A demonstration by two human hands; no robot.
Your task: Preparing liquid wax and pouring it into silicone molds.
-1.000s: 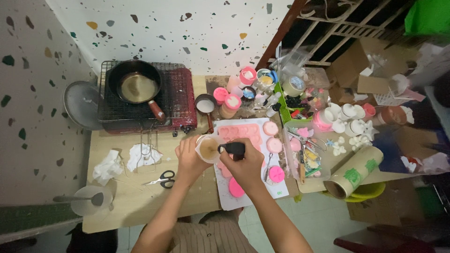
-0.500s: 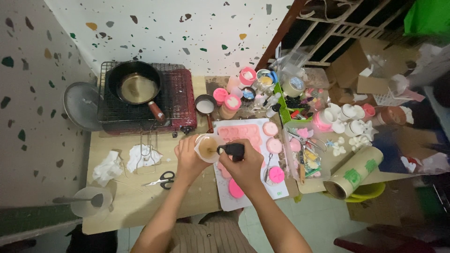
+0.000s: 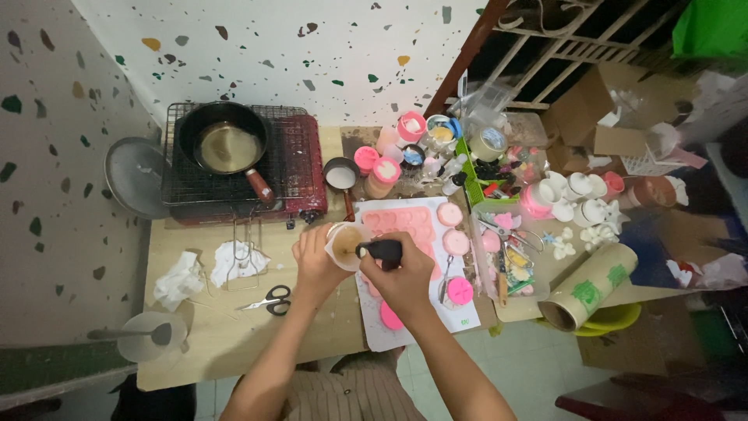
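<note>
My left hand [image 3: 315, 267] holds a clear plastic cup [image 3: 344, 244] of brownish liquid above the wooden table [image 3: 206, 335]. My right hand [image 3: 403, 279] grips a small black bottle [image 3: 382, 250], tipped sideways with its tip at the cup's rim. Just under and beyond both hands lies a pink silicone mould [image 3: 401, 224] on a white sheet [image 3: 405, 327].
A black pan [image 3: 223, 144] sits on a red portable stove [image 3: 300, 168] at the back left. Scissors [image 3: 269, 299], crumpled tissues [image 3: 178, 278] and a small bowl with a spoon [image 3: 152, 334] lie to the left. Pink jars [image 3: 386, 168], round pink moulds [image 3: 456, 242] and cluttered trays crowd the right.
The black bottle and my right hand have shifted slightly left, closer over the cup. The left hand and cup stay about where they were.
</note>
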